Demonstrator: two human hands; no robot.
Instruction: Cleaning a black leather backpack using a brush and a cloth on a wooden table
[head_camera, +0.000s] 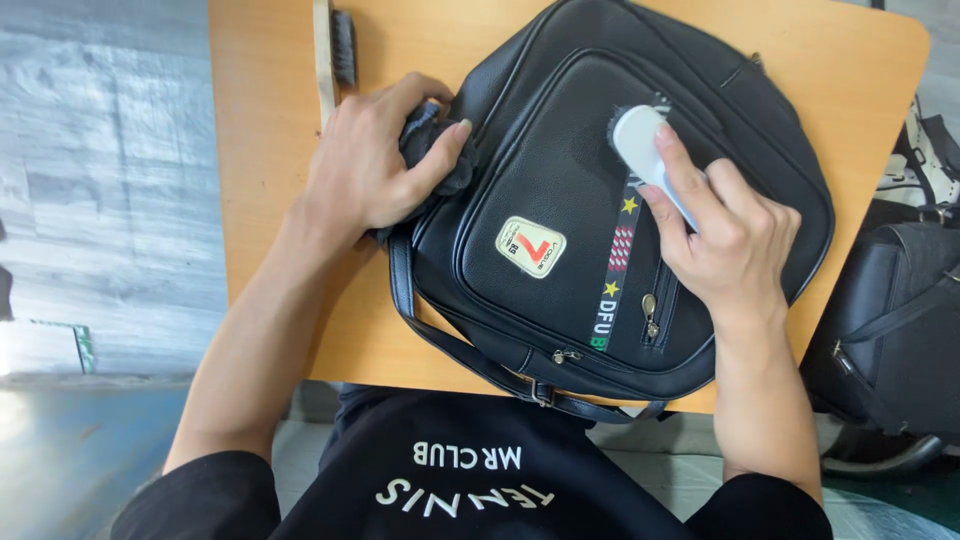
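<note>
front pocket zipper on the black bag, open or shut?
Shut, as far as visible. The vertical zipper on the black backpack shows no gap, its pull hanging at the lower end; the right hand hides the top.

Dark cloth (432, 140): mostly buried under the left hand (370, 165); its extent unclear. White brush (648, 150): handle lost inside the right hand (725, 240), bristles barely visible. Wooden brush (335, 55) on the counter (270, 150): top cut by the frame edge. Second black bag (890, 320): cropped at right.
</note>
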